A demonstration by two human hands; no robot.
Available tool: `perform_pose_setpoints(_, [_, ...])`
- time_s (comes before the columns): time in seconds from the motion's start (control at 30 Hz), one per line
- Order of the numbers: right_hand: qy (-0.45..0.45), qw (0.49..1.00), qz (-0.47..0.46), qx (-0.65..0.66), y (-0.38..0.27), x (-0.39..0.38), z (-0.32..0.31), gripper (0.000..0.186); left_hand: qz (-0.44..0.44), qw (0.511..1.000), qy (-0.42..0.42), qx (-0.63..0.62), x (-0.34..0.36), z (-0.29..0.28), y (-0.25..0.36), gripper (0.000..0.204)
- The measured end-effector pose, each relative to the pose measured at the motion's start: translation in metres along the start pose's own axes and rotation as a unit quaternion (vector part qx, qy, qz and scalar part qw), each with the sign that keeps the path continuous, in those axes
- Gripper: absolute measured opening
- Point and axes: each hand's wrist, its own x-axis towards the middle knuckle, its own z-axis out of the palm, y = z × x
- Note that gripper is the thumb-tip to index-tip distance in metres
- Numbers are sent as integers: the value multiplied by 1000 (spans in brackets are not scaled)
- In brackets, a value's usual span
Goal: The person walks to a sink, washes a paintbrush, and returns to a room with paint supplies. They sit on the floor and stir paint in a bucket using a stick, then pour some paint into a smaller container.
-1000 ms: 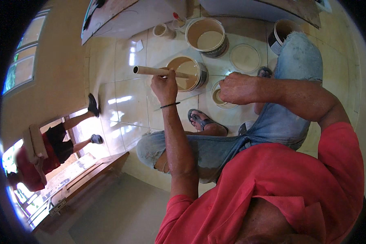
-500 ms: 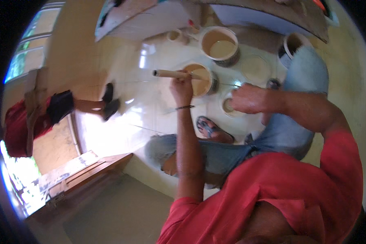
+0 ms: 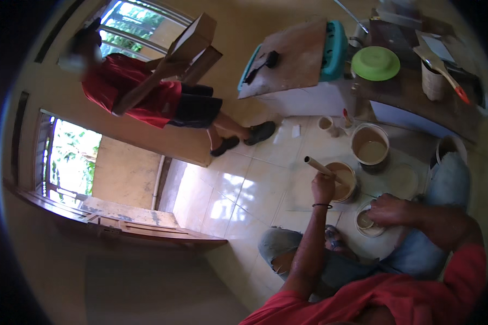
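Note:
My left hand [image 3: 323, 188], closed, grips a light brown tube-like stick [image 3: 315, 163]. The stick slants over a bucket [image 3: 354, 190] of tan liquid, and its lower end is in or just over that liquid. My right hand [image 3: 387, 210] is curled at the edge of a small round container [image 3: 360, 224] with tan contents. Whether its fingers hold anything is hidden. A larger bucket [image 3: 385, 145] of tan liquid stands farther off, with a pale round lid [image 3: 404, 181] on the tiles nearby.
At the left a person [image 3: 146, 86] in red shirt and dark shorts carries a cardboard box [image 3: 192, 43]. A low table [image 3: 406, 97] at the back bears a green bowl [image 3: 375, 62] and a brush [image 3: 439, 65] in a cup. A small cup [image 3: 326, 124] stands on the floor.
The view has swung left and up, so my hands and the buckets sit farther right and lower. The person with the box is now seen more fully. Both hands keep their places by the containers.

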Motion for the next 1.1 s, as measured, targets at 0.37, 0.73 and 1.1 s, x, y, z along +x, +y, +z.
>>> perform_pose_setpoints(0.37, [85,996,-7,24,7,-25,-1,11,65,997,39,26,9,5,17,23])
perform_pose_setpoints(0.73, [34,998,26,-36,-3,-4,6,9,-22,999,-3,-30,11,1,-14,25])
perform_pose_setpoints(1.1, [8,999,36,-18,-1,-4,5,11,10,999,35,25,11,-17,21,26])
